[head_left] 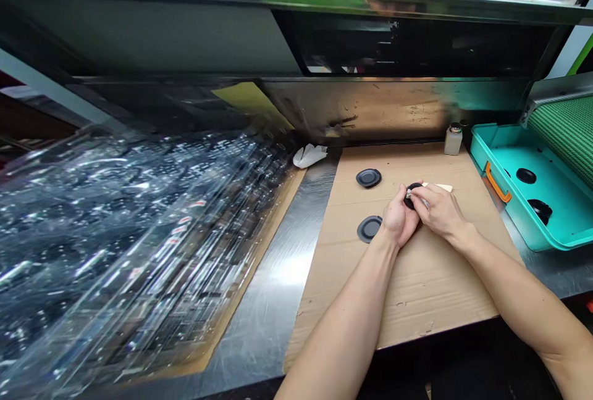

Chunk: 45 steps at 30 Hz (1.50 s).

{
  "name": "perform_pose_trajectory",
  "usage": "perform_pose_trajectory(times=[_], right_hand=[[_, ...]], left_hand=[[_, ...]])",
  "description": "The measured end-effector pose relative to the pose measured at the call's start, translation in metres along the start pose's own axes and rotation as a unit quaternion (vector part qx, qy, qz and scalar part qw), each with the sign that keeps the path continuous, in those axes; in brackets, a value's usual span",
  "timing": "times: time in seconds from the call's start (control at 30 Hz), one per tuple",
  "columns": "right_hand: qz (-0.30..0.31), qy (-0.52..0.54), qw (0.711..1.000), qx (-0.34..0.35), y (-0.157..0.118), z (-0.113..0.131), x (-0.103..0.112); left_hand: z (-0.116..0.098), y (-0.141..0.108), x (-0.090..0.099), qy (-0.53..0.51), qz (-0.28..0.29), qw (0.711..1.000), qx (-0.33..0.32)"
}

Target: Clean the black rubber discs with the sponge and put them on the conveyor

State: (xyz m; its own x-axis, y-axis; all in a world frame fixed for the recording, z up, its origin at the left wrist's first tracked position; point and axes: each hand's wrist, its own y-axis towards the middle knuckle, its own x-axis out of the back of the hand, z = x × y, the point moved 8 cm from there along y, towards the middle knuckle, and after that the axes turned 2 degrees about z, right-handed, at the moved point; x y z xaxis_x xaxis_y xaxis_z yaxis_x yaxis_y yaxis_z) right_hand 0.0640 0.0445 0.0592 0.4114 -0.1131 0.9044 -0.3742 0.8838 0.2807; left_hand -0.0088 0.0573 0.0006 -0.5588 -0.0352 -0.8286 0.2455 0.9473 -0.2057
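Note:
My left hand is closed around a small black rounded part, held just above the cardboard sheet. From the right, my right hand presses a pinch of something small and whitish, perhaps a wipe, against its face. Two similar black rounded parts lie on the cardboard to the left: the farther one and the nearer one, which my left hand partly covers. A flat cream-coloured piece shows just beyond my right hand.
A teal bin with an orange handle and several black parts stands at right. By its corner is a small bottle with a dark cap. Stacked clear plastic trays fill the left. Crumpled white tissue lies near the back metal panel.

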Motion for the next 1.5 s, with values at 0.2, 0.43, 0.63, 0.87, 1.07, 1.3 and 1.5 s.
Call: perform_pose_trajectory(times=[0.2, 0.43, 0.63, 0.87, 1.07, 1.3, 1.5], right_hand=[[0.024, -0.085, 0.996, -0.030, 0.001, -0.004, 0.004], [0.019, -0.075, 0.997, 0.019, 0.006, 0.000, -0.005], [0.059, -0.076, 0.995, 0.010, 0.003, -0.002, -0.004], [0.064, -0.049, 0.990, -0.119, -0.005, -0.057, 0.022], [0.071, -0.076, 0.991, -0.085, 0.010, -0.061, -0.006], [-0.062, 0.021, 0.992, -0.104, 0.005, -0.026, -0.008], [-0.066, -0.016, 0.997, -0.033, -0.001, 0.011, -0.009]], left_hand=[[-0.001, 0.001, 0.001, -0.011, -0.009, 1.000, -0.002], [0.003, 0.001, 0.000, -0.025, -0.014, 1.000, -0.003], [-0.002, 0.004, 0.009, -0.008, -0.025, 1.000, -0.003], [-0.026, 0.006, 0.023, -0.020, -0.055, 0.998, -0.031], [-0.027, 0.004, 0.018, -0.017, -0.035, 0.999, -0.032], [-0.015, 0.008, 0.017, -0.056, -0.050, 0.996, -0.043], [-0.006, 0.003, 0.003, -0.050, 0.003, 0.999, -0.018]])
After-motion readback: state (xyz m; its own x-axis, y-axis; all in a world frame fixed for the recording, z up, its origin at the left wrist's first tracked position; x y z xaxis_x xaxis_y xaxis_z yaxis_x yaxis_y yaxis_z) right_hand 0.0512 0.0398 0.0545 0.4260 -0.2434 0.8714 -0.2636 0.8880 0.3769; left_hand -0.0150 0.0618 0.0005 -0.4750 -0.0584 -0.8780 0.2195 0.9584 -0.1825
